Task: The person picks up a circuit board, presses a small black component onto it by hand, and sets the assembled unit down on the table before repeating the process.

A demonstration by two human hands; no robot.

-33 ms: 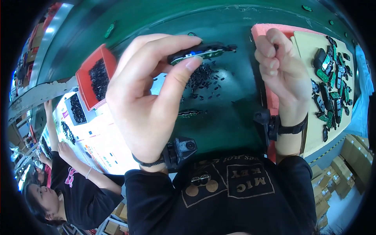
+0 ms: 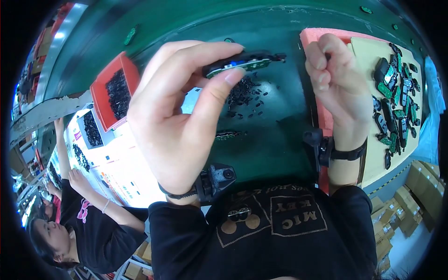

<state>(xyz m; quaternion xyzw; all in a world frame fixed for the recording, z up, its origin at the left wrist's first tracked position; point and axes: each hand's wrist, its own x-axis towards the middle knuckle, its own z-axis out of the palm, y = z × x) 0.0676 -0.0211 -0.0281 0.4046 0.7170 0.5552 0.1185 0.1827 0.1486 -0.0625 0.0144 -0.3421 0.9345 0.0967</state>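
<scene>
Circuit-board part (image 2: 252, 64): black casing with a green board along its underside, raised above the tabletop, lying nearly level in the left hand.
Left hand (image 2: 170, 109): thumb below and fingers above, clamped on the part's near end; its other end juts out to the right.
Right hand (image 2: 339, 81): raised near the pink foam edge, fingers curled in and drawn together; I cannot tell whether a small piece is pinched between them.
Loose black pieces (image 2: 243, 97): scattered in 1 heap on the green tabletop (image 2: 273, 144), below the held part.
Second part (image 2: 227, 135): 1 dark piece lying on the tabletop, nearer the body than the heap.
Pink foam tray (image 2: 325, 119): at right, with a tan sheet (image 2: 361, 51) bearing many black and green assemblies (image 2: 396, 109).
Red bin (image 2: 99, 101): left of the left hand, filled with small black pieces.
White tray (image 2: 108, 138): just beside the bin, also holding black pieces.
Co-worker (image 2: 100, 245): at far left, arms over the white printed sheet (image 2: 126, 175).
</scene>
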